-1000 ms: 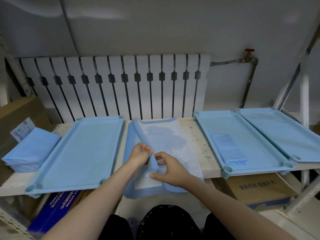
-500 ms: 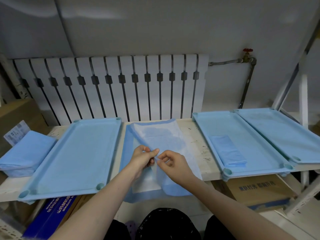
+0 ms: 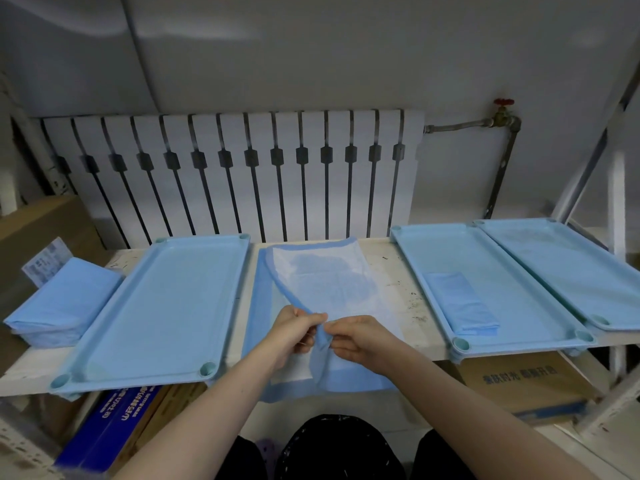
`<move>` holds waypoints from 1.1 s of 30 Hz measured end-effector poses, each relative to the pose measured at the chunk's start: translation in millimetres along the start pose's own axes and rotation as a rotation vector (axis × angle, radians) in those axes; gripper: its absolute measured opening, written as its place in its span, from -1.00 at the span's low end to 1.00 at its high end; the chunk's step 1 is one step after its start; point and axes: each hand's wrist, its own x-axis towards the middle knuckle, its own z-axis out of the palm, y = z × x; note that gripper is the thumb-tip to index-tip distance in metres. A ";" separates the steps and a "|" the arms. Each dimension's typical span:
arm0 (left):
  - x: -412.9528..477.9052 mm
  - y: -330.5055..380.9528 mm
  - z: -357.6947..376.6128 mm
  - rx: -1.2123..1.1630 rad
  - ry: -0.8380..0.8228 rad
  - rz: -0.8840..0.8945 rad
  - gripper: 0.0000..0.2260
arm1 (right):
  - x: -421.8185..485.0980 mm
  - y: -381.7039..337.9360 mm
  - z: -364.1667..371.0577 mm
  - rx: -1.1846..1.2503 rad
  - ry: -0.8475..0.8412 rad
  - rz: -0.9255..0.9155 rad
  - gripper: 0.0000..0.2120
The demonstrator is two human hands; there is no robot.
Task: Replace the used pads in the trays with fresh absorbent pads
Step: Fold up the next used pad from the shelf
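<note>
Centre of the frame: the partly unfolded pad (image 3: 329, 282) lies on the shelf (image 3: 401, 275), in the gap between the left tray (image 3: 166, 299) and the centre-right tray (image 3: 467, 251), with its near edge hanging over the shelf front. The left hand (image 3: 294, 332) and right hand (image 3: 358, 341) meet just below the middle. Each pinches the same blue folded edge between thumb and fingertips, and the lifted layer forms a ridge running up and to the left.

The danger from here looks like this: thin layers cling, so a sharp pull apart could tear the backing. It could also drag the whole pad off that overhanging front. A one-sided tug might leave it skewed and creased before it reaches a tray. A folded pad (image 3: 460, 303) sits in the centre-right tray.
</note>
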 end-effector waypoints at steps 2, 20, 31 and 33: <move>-2.9 -2.6 -1.5 0.007 -0.022 -0.014 -0.77 | 2.6 3.0 0.3 0.042 -0.005 0.038 -0.95; -18.2 -6.2 -17.9 0.128 -0.045 -0.012 -0.65 | -0.3 -3.0 4.5 0.247 -0.011 0.081 -0.85; -12.7 -14.7 -22.1 0.355 0.174 0.083 -0.84 | 3.3 -9.0 -6.6 -0.106 0.379 -0.242 -0.76; -14.7 -18.7 -28.5 0.583 0.218 0.234 -0.78 | 2.2 -11.2 -21.2 -0.319 0.416 -0.344 -0.65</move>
